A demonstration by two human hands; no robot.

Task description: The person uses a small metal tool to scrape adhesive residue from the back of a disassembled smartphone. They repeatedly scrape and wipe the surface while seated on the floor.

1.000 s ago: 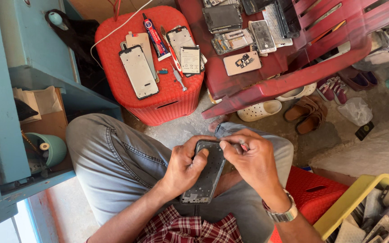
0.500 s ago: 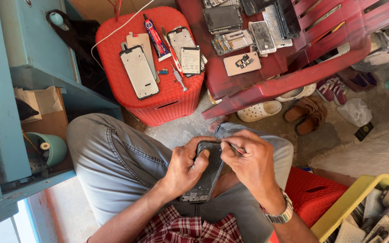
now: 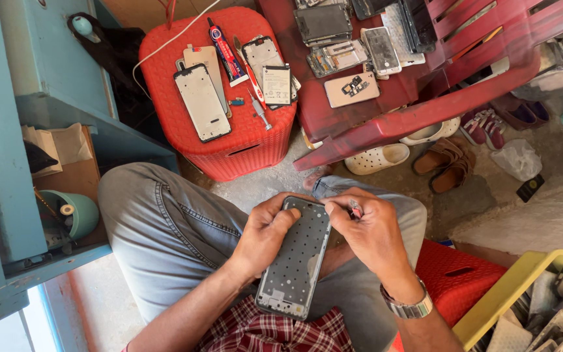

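Note:
A dark grey phone frame (image 3: 296, 259) dotted with small holes rests on my lap over my jeans. My left hand (image 3: 265, 236) grips its left edge near the top. My right hand (image 3: 369, 229) sits at the frame's upper right corner, pinching a small thin tool (image 3: 355, 210) against that corner. A metal watch (image 3: 409, 305) is on my right wrist.
A red plastic stool (image 3: 229, 140) ahead carries a phone back panel (image 3: 201, 102), a battery (image 3: 276, 85), a glue tube (image 3: 226, 53) and a screwdriver. A dark red chair (image 3: 425, 98) holds several phone parts. Sandals lie beneath it. A yellow crate (image 3: 522, 287) is at right, a teal shelf (image 3: 34, 98) at left.
The phone frame has tilted up so its flat perforated face shows. My right hand has shifted slightly at the upper corner.

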